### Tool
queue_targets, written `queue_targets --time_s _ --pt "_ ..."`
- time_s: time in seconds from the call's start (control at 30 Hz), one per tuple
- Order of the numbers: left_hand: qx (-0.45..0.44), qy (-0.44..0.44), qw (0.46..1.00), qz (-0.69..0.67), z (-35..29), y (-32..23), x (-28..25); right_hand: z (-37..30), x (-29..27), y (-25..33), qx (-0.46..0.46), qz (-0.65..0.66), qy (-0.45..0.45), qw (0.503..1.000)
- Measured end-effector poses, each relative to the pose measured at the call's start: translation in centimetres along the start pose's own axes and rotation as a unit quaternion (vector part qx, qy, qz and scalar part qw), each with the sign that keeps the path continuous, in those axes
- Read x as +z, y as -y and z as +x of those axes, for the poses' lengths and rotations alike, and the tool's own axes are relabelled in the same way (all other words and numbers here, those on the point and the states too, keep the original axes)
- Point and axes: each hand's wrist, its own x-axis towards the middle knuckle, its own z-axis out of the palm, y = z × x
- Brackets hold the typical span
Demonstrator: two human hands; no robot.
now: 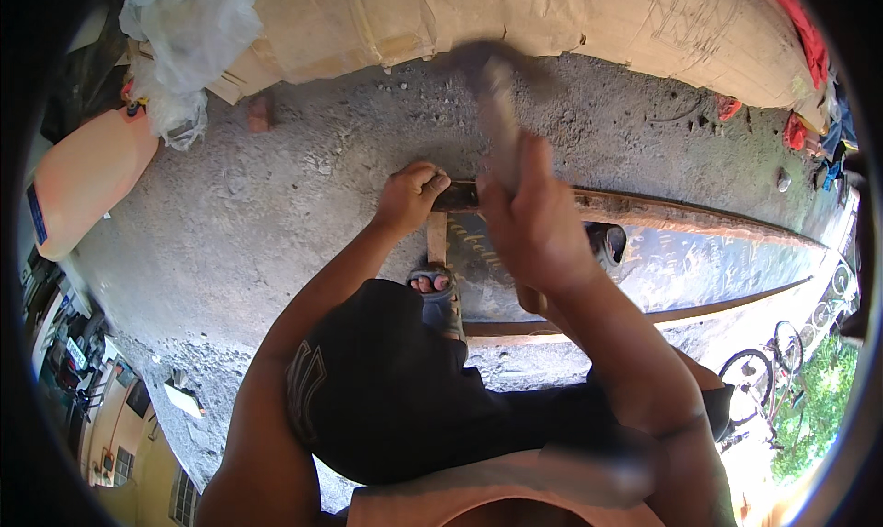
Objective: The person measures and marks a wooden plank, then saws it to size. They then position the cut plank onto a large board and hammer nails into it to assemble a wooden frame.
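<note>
My right hand (533,219) is wrapped round the wooden handle of a hammer (502,127), raised over a long wooden frame. The hammer's head is smeared by motion. My left hand (409,200) is closed at the left end of the frame's far wooden strip (699,216), fingertips pinched at the corner; whatever they grip is too small to make out. A short crosspiece (437,239) joins that corner. Inside the frame lies a dark panel (717,258) with gold lettering, and a near strip (736,302) borders it. My sandalled foot (441,292) is beside the crosspiece.
Brown cardboard (515,17) spans the far side, with clear plastic sheeting (189,30) at its left. On the rough grey ground are a peach-coloured plastic piece (97,182) and a reddish block (260,114). A bicycle (747,380) stands at the lower right.
</note>
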Motion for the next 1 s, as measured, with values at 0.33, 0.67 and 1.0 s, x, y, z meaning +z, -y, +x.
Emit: queue_targets --time_s 0.33,0.67,1.0 --pt "-0.003 -0.005 1.0 0.029 -0.1 0.3 -0.3 1.9 -2.5 3.6 -0.05 0.09 -0.102 0.989" --pt "-0.01 0.007 1.0 0.01 -0.8 0.9 0.1 2.5 -4.3 3.3 -0.052 -0.01 -0.016 0.998" --pt "-0.09 -0.072 0.993 0.001 -8.8 1.9 -3.6 0.7 0.7 -2.5 0.06 -0.133 0.133 0.98"
